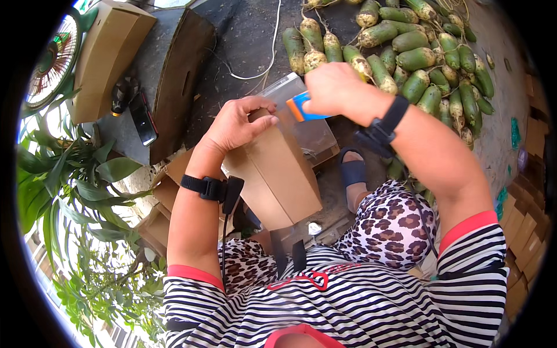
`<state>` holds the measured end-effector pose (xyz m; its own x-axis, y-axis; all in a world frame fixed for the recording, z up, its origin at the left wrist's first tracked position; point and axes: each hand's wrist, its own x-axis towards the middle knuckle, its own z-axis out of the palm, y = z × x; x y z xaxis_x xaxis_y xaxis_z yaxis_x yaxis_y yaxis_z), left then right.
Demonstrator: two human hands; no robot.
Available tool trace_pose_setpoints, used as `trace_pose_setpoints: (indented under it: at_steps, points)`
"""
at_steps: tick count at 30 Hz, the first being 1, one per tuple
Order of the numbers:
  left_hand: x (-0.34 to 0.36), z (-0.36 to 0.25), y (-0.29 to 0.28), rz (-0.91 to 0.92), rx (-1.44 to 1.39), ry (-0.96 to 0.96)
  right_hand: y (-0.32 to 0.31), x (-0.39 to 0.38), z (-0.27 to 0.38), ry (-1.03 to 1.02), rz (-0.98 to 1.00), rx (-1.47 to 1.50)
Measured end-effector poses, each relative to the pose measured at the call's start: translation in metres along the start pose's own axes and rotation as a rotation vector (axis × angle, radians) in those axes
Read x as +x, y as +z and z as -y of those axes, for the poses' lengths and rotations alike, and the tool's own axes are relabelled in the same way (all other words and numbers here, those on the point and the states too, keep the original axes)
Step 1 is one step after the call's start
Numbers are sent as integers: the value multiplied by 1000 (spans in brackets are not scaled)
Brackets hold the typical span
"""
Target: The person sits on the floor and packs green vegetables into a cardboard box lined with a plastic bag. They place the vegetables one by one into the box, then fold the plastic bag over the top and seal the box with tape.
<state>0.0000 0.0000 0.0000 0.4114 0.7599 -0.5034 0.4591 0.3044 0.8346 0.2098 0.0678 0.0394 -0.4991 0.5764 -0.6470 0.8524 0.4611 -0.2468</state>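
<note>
- At your far left, a fan (55, 58) with round guard stands beside a tall cardboard box (109, 61)
- Below them, a green plant (72, 185) spreads its long leaves
- Next to the tall box, a black phone (143, 119) lies on a dark surface, just beside a small dark object, which I cannot tell exactly
- Your left hand (241, 124) grasps the upper edge of the brown carton (275, 177), with thumb and fingers bent around this edge
- The brown carton, in front of your body and between your forearms, is tilted, its lower end near your lap
- Above it, a white cable (275, 43) runs in a curve over the dark ground
- Your right hand (336, 90) is closed around a blue and orange object (310, 107), near the upper end of the carton; its kind I cannot tell
- Under your right forearm, your foot wears a dark blue slipper (353, 171)
- Farther right, many green radishes (415, 58) lie in a pile, with soil on them
</note>
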Motion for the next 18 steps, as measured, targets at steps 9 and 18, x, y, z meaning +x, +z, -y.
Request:
trace_pose_setpoints:
  at_steps: [9, 18]
  points:
    - [5, -7, 6, -113, 160, 186, 26, -15, 30, -77, -67, -53]
    - [0, -10, 8, -229, 264, 259, 58, -17, 12, -75, 9, -57]
